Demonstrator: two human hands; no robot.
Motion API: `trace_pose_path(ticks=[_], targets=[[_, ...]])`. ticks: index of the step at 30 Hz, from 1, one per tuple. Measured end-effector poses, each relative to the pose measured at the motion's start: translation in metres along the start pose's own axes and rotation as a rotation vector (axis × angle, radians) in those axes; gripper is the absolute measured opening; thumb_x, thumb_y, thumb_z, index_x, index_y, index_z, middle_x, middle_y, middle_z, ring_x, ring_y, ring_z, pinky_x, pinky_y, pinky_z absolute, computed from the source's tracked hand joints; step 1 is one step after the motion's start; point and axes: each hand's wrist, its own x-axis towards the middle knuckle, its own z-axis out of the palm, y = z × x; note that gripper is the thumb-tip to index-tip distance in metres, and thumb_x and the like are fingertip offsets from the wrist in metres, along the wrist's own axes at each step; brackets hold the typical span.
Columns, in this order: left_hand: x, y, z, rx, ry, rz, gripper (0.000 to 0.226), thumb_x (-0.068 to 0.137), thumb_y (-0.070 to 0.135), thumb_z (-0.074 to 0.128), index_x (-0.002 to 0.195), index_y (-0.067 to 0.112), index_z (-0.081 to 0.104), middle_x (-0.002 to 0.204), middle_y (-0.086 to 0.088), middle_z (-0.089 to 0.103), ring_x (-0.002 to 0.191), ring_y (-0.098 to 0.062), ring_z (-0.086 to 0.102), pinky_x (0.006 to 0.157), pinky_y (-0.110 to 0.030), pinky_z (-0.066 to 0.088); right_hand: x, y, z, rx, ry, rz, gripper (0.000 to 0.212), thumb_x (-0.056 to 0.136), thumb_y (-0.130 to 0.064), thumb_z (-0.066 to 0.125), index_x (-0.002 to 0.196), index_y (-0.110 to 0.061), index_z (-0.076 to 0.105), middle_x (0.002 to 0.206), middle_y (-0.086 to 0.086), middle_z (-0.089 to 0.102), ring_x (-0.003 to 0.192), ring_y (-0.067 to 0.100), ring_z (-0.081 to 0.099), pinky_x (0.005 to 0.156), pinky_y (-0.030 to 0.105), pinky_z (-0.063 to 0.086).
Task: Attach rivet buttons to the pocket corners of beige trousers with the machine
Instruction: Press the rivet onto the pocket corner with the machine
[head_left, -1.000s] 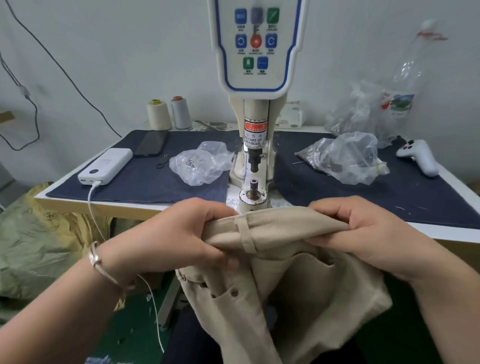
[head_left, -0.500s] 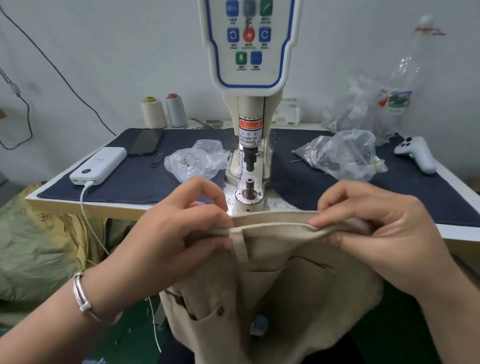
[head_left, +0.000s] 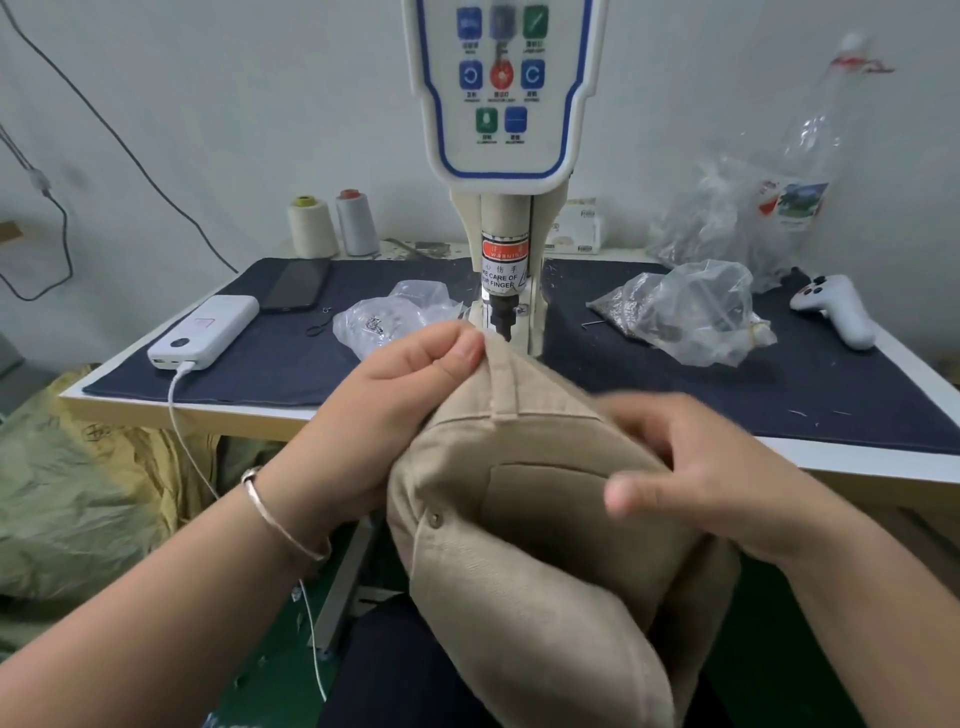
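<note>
The beige trousers (head_left: 524, 545) hang off the table's front edge, their waistband lifted up to the rivet machine (head_left: 506, 244), covering its lower die. My left hand (head_left: 400, 400) pinches the waistband beside a belt loop, just below the machine's punch. My right hand (head_left: 696, 478) is blurred; it lies on the right side of the cloth with fingers spread and relaxed, thumb over the pocket opening. One rivet button (head_left: 434, 518) shows at the pocket's left corner.
On the dark blue mat (head_left: 270, 364) lie a white power bank (head_left: 205, 332) with a cable, a black phone (head_left: 297, 285), two clear bags of rivets (head_left: 685, 312), a white controller (head_left: 836, 312). Thread cones (head_left: 332, 223) stand at the back. A green sack (head_left: 78, 493) lies at the left.
My left hand has raised the waistband forward onto the machine's die, which is now covered. My right hand has let go of the waistband and opened over the cloth.
</note>
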Motion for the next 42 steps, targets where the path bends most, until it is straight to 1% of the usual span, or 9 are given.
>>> trace_pose_path(ticks=[5,9,11,20,24,27,35,39,42], targets=[[0.006,0.003,-0.003,-0.112,-0.081,-0.205,0.023,0.092,0.028,0.064,0.087,0.011,0.078,0.087,-0.009,0.075,0.075,-0.015,0.071,0.066,-0.022,0.058,-0.003,0.013,-0.023,-0.045,-0.176,0.237,0.034,0.059,-0.030,0.085,0.081,-0.006,0.075,0.078,0.019,0.073,0.071,0.017,0.067,0.068,0.029,0.052],[0.007,0.002,-0.024,0.086,-0.225,-0.435,0.015,0.089,0.020,0.072,0.095,0.009,0.080,0.091,-0.009,0.077,0.077,-0.015,0.074,0.070,-0.023,0.058,-0.008,0.021,-0.044,0.395,-0.188,0.261,0.030,0.071,-0.014,0.076,0.098,-0.002,0.074,0.093,0.017,0.073,0.082,0.023,0.070,0.073,0.031,0.057],[0.001,-0.002,-0.030,0.080,-0.302,-0.531,0.045,0.072,0.023,0.081,0.105,-0.007,0.072,0.092,-0.017,0.075,0.076,-0.021,0.073,0.071,-0.027,0.059,-0.007,0.025,-0.043,0.539,-0.207,0.249,0.035,0.076,-0.007,0.069,0.111,-0.001,0.070,0.104,0.017,0.072,0.091,0.023,0.070,0.079,0.030,0.057],[-0.002,-0.035,-0.020,-0.221,-0.088,-0.268,0.020,0.086,0.033,0.064,0.091,0.021,0.079,0.089,-0.002,0.074,0.077,-0.010,0.070,0.068,-0.022,0.057,0.011,0.031,-0.019,0.507,0.131,0.273,0.039,0.084,-0.039,0.064,0.108,-0.010,0.074,0.110,0.016,0.072,0.093,0.022,0.070,0.079,0.028,0.057],[-0.002,-0.045,-0.021,-0.001,0.024,-0.305,0.021,0.083,0.042,0.070,0.076,0.023,0.073,0.073,0.001,0.066,0.060,-0.007,0.060,0.053,-0.017,0.048,0.017,0.035,-0.017,0.403,0.327,0.321,0.061,0.078,-0.042,0.068,0.102,0.014,0.058,0.075,0.020,0.057,0.068,0.030,0.049,0.062,0.030,0.041],[0.001,-0.047,-0.028,0.240,0.134,-0.343,0.041,0.076,0.058,0.068,0.072,0.018,0.062,0.063,0.001,0.051,0.052,-0.010,0.042,0.047,-0.021,0.034,0.023,0.042,-0.019,0.392,0.435,0.364,0.038,0.083,-0.028,0.069,0.091,0.009,0.064,0.075,0.017,0.059,0.064,0.026,0.056,0.056,0.026,0.045],[0.043,-0.046,-0.057,0.723,0.258,-0.233,0.045,0.094,0.052,0.061,0.055,0.029,0.054,0.050,0.016,0.043,0.045,-0.004,0.036,0.055,-0.031,0.029,0.054,0.049,-0.038,0.455,0.220,0.404,0.054,0.076,-0.032,0.072,0.112,0.008,0.065,0.108,0.029,0.066,0.088,0.031,0.062,0.072,0.032,0.054],[0.063,-0.041,-0.072,0.532,0.112,-0.266,0.024,0.095,0.039,0.064,0.077,0.025,0.070,0.067,0.004,0.061,0.057,-0.010,0.051,0.054,-0.026,0.038,0.068,0.051,-0.057,0.407,0.156,0.455,0.021,0.068,-0.027,0.075,0.079,-0.010,0.079,0.080,0.012,0.073,0.064,0.017,0.069,0.057,0.024,0.057],[0.079,-0.043,-0.075,0.573,0.152,-0.314,0.040,0.095,0.041,0.064,0.086,0.002,0.066,0.070,-0.009,0.055,0.060,-0.019,0.047,0.049,-0.025,0.035,0.083,0.054,-0.061,0.340,0.236,0.459,0.027,0.073,-0.032,0.076,0.082,-0.007,0.074,0.074,0.011,0.071,0.058,0.017,0.067,0.052,0.023,0.055]])
